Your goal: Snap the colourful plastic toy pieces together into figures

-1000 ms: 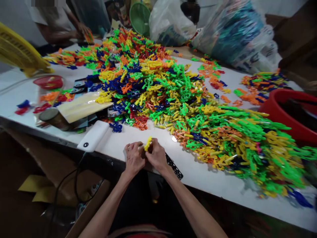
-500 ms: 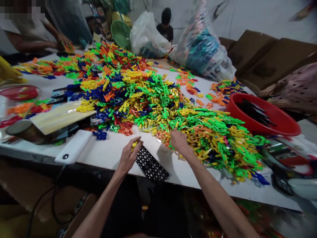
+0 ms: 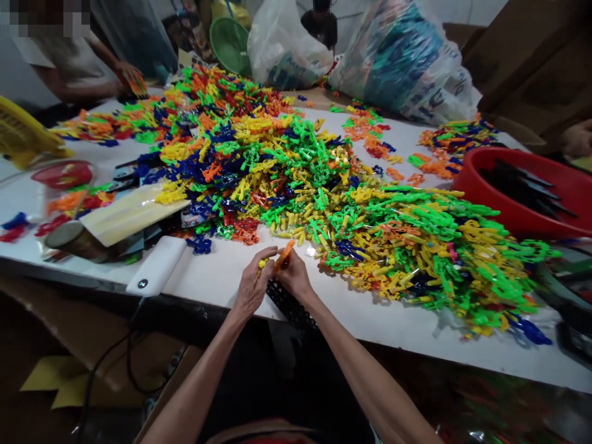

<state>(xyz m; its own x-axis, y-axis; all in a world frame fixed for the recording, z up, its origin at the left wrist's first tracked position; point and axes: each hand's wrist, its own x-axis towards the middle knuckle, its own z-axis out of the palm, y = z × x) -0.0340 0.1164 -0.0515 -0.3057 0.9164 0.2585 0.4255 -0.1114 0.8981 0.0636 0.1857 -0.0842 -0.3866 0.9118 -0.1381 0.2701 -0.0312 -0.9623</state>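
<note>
Near the table's front edge my two hands meet over a black tray with rows of small holes (image 3: 287, 302), which they partly cover. My left hand (image 3: 253, 279) is closed on a small yellow plastic piece (image 3: 263, 264). Between the fingers of my right hand (image 3: 294, 275) is an orange plastic piece (image 3: 285, 251), its exact shape too small to make out. A large heap of green, yellow, blue and orange plastic pieces (image 3: 296, 166) spreads over the table just beyond both hands.
A white power bank (image 3: 160, 266) with a cable lies to the left, beside a tin can (image 3: 76, 240) and a yellowish sheet (image 3: 132, 216). On the right stands a red basin (image 3: 481, 185) holding black pieces. Plastic bags (image 3: 407, 61) stand behind; a person's hand (image 3: 129, 77) works at the far left.
My right hand has come from the heap back to my left hand, bringing an orange piece. My left hand stays by the tray with the yellow piece. The view has shifted somewhat.
</note>
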